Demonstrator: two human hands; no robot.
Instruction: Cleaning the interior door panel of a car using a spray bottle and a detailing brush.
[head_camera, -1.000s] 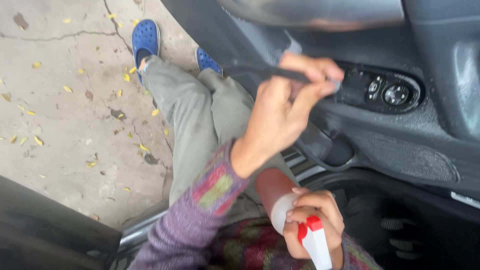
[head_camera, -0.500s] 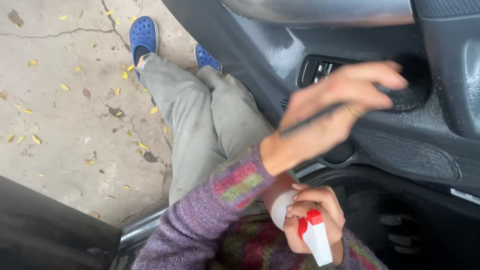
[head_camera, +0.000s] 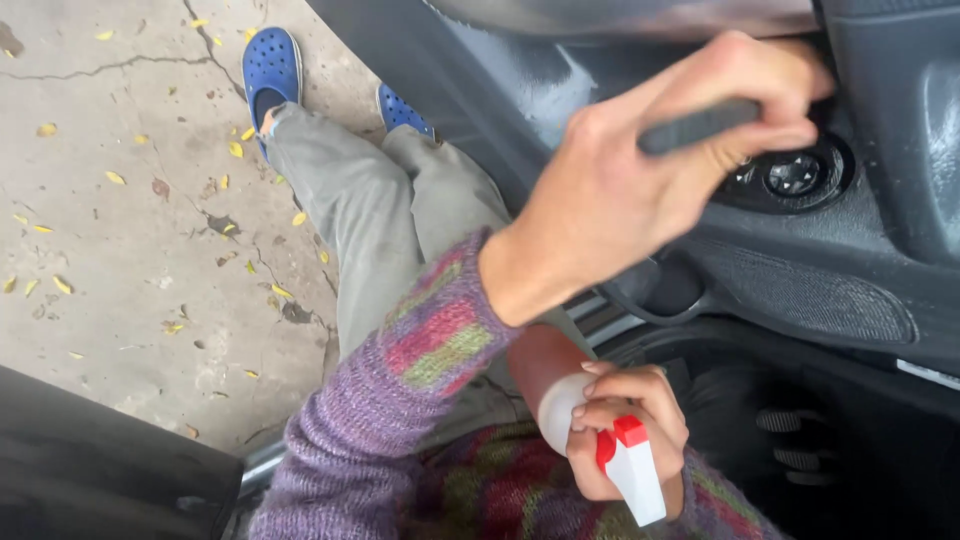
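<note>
Gripping a dark slim tool handle (head_camera: 700, 125), my left hand (head_camera: 640, 190) is curling its fingers tight around it up against the car door panel (head_camera: 800, 290), just above the round control knob (head_camera: 795, 175); the working end is hidden behind my fingers, so I am not able to tell what tip it has. I am holding it high because the panel is standing open beside me, wet-looking patches showing on the plastic. My left arm is reaching forward and up, wrist bent, purple knitted sleeve (head_camera: 400, 400) pulled back from the forearm. My right hand (head_camera: 625, 430) is closing around a white spray bottle (head_camera: 560, 405) with a red-and-white trigger head (head_camera: 630, 465), keeping it low near my chest, nozzle pointing down. Below, I am seeing grey trousers (head_camera: 370, 220) and blue clogs (head_camera: 270, 65) on cracked concrete (head_camera: 120, 250).
</note>
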